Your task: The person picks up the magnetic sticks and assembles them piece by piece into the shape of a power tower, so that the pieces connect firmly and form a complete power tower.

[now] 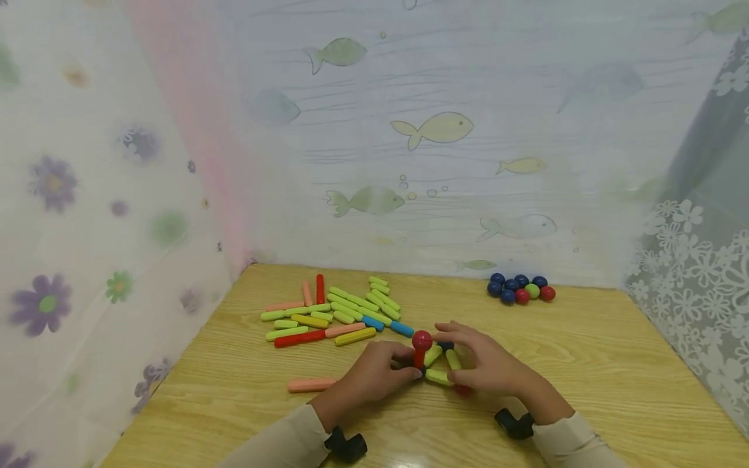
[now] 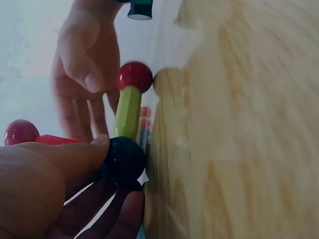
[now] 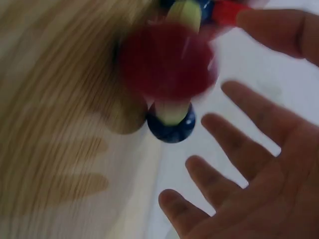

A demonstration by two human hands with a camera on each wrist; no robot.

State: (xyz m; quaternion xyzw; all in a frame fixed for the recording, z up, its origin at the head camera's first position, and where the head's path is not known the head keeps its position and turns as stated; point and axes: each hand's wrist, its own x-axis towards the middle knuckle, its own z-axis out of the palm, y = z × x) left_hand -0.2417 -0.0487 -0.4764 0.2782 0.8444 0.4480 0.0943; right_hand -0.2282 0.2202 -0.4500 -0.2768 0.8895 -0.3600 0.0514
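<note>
Three yellow-green sticks and balls at their joints form a small triangle on the table. Its corners are a far blue ball, a near red ball and a left blue ball. A red stick stands upright on that left ball, topped by another red ball. My left hand pinches the left blue ball between thumb and fingers. Around the triangle's right side my right hand is spread, its fingers apart; whether its thumb touches a piece I cannot tell.
Many loose yellow-green, red, orange, yellow and blue sticks lie at the back left. An orange stick lies beside my left forearm. Several blue, red and green balls cluster at the back right. Printed curtains enclose the table.
</note>
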